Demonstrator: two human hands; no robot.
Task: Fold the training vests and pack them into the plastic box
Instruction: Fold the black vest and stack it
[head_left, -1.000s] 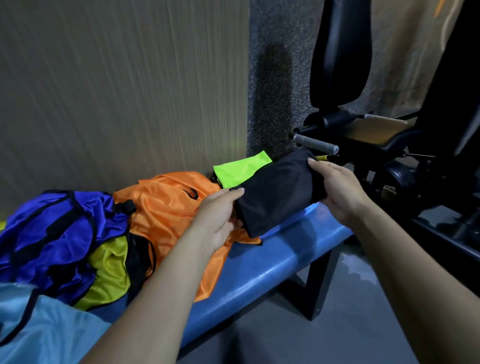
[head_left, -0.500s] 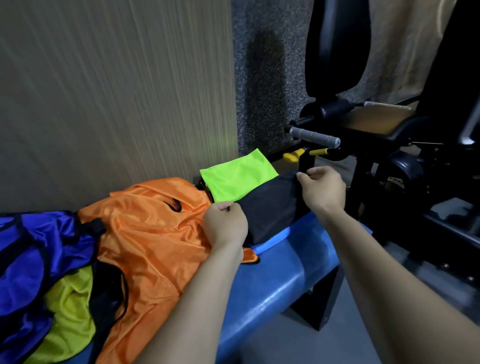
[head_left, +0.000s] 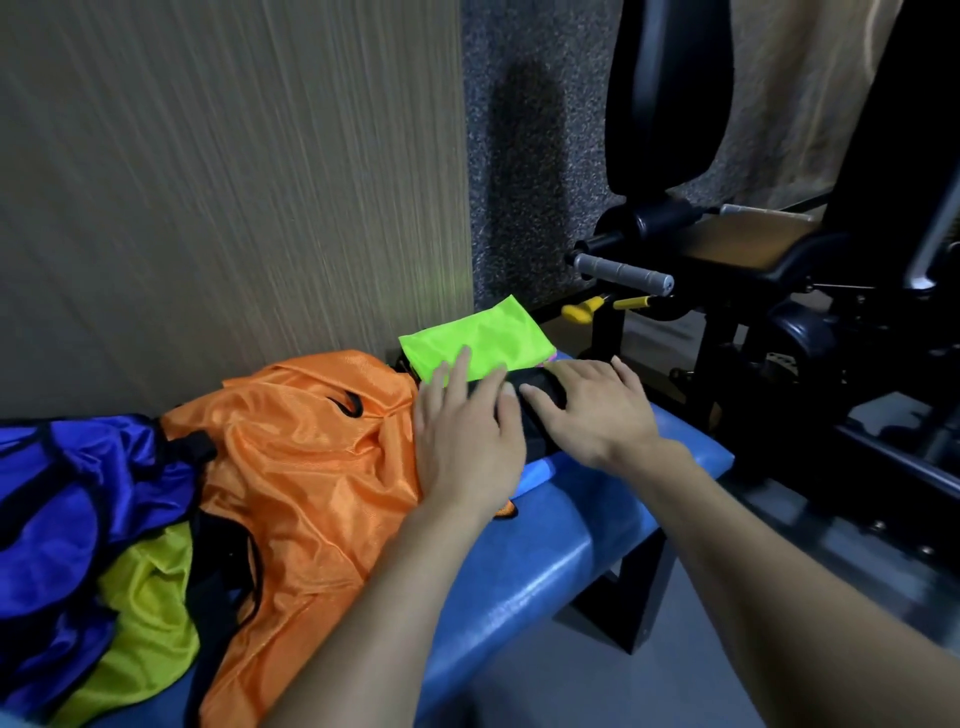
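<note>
1. Two hands lie flat on a folded black fabric vest (head_left: 535, 410) at the right end of the blue padded bench (head_left: 545, 566); the flat pressure probably sets the fold so the bundle holds its shape.
2. Left hand (head_left: 467, 441): fingers straight and spread, palm down, gripping nothing. It covers the vest's left part and touches the loose orange mesh vest (head_left: 311, 457).
3. Right hand (head_left: 597, 410): fingers extended, palm down, pressing the vest's right part.
4. A folded neon-green vest (head_left: 478, 338) lies just behind, against the bench's far edge.
5. Unfolded blue vests (head_left: 67, 483) and a yellow vest (head_left: 145, 613) are heaped toward the left end.
6. No plastic box is visible.
</note>
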